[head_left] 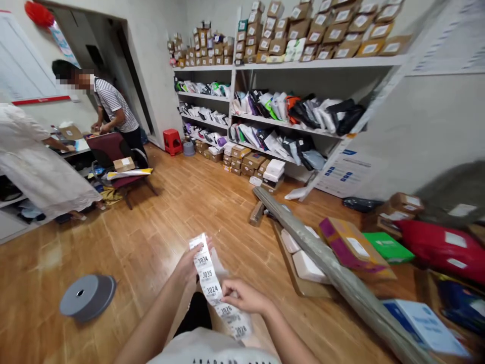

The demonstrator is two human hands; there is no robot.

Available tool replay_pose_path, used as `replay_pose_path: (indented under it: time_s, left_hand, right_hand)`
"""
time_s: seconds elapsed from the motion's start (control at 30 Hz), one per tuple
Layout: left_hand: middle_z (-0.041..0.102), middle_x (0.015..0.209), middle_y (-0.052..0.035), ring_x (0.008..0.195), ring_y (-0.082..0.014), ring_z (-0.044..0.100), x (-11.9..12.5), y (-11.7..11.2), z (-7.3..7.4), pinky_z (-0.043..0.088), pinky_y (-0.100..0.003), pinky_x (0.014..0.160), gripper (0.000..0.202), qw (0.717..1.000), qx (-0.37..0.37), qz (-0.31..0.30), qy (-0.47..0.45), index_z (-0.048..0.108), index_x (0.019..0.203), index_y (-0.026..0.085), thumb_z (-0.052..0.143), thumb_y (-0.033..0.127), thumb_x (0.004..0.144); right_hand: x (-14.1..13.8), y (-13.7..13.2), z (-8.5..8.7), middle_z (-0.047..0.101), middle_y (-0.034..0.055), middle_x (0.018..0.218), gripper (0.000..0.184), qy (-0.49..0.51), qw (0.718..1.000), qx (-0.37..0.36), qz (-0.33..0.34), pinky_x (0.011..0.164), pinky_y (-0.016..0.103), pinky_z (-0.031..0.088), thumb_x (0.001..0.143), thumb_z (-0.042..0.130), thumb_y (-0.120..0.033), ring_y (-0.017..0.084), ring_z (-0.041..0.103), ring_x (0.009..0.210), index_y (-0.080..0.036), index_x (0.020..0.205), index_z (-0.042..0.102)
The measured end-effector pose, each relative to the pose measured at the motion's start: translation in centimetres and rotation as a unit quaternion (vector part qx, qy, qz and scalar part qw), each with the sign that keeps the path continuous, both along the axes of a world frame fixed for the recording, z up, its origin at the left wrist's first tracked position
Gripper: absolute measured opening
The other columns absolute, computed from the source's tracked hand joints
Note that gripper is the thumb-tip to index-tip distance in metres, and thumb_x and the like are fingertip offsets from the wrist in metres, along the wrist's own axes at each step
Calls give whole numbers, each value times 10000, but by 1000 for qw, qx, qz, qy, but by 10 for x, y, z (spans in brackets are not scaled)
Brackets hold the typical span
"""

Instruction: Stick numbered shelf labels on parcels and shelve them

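Note:
A long strip of white printed labels (pixel 207 275) hangs in front of my body, with numbers such as 3034, 3035 and 3024 on it. Near its top end, my left hand (pixel 188 261) grips the strip with the thumb across the front. Lower down, my right hand (pixel 242 296) pinches the strip's right edge between thumb and curled fingers. Below that hand the strip runs on toward my lap, showing 3026 and 3028. Behind its upper part a paler, blurred length of the strip or its backing shows.
Shelves (pixel 322 61) at the back hold boxes and bagged parcels. A long wrapped roll (pixel 303 237) lies among parcels on my right. A grey round stool (pixel 88 297) stands at left. Beyond it are a chair (pixel 113 151) and two people, one in a striped shirt (pixel 113 103).

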State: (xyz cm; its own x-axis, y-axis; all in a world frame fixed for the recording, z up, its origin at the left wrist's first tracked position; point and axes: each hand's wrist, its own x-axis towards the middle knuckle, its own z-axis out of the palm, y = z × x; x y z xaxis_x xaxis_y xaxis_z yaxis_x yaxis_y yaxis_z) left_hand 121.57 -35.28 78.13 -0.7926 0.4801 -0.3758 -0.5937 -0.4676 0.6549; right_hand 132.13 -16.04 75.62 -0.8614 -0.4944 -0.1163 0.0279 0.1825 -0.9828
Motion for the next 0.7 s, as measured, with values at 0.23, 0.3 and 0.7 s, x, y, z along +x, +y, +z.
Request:
replay_pose_path:
  time_s: [0.23, 0.3, 0.7]
  left_hand:
    - [629, 1304, -155, 1244, -288, 563, -280, 24, 16, 331, -489, 1130, 790, 987, -13, 71, 141, 312, 1482, 217, 703, 256, 797]
    - [612, 1320, -172, 1253, -298, 554, -348, 39, 32, 302, -506, 1146, 793, 988, -12, 56, 140, 299, 1486, 193, 694, 267, 803]
    - [481, 1454, -177, 1333, -304, 467, -691, 193, 83, 397, -570, 1061, 542, 989, 79, -81, 93, 304, 1473, 210, 456, 264, 955]
  right_hand:
    - [-215, 67, -96, 450, -39, 628, 235, -64, 980, 103, -158, 605, 268, 322, 703, 622, -280, 127, 425, 621, -199, 633, 413]
    - [-265, 86, -104, 442, -42, 598, 282, -82, 972, 114, -191, 602, 277, 325, 671, 649, -308, 130, 422, 608, -205, 601, 396]
    - [-628, 157, -20, 659, 73, 1161, 511, -15, 952, -182, -245, 938, 370, 448, 686, 787, -442, 234, 606, 1084, -248, 1115, 589]
